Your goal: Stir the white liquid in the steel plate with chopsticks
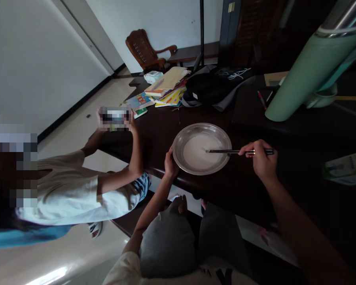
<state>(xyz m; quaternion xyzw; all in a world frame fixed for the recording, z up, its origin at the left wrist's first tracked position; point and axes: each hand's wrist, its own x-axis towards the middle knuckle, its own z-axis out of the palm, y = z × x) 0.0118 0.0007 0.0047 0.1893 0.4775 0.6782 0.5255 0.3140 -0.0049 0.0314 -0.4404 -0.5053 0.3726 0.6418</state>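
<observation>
A round metal basin [202, 171] stands on the dark table, with a milky white liquid [197, 152] in it. My left hand [170, 163] is closed on the basin's left rim, with part of its fingers hidden by the wall. In my right hand [264, 158], to the right of the basin, is a pair of dark chopsticks [225, 151]. They lie nearly level across the right rim, and their tips dip into the liquid near its middle, where the surface is slightly disturbed.
Books and papers [169, 89] are piled at the back beside a black bag [216, 87]. A tall green bottle [304, 75] and a cup [322, 97] stand at right, with a carton [347, 168] nearer. At left another person [77, 186] sits holding a blurred device [115, 118].
</observation>
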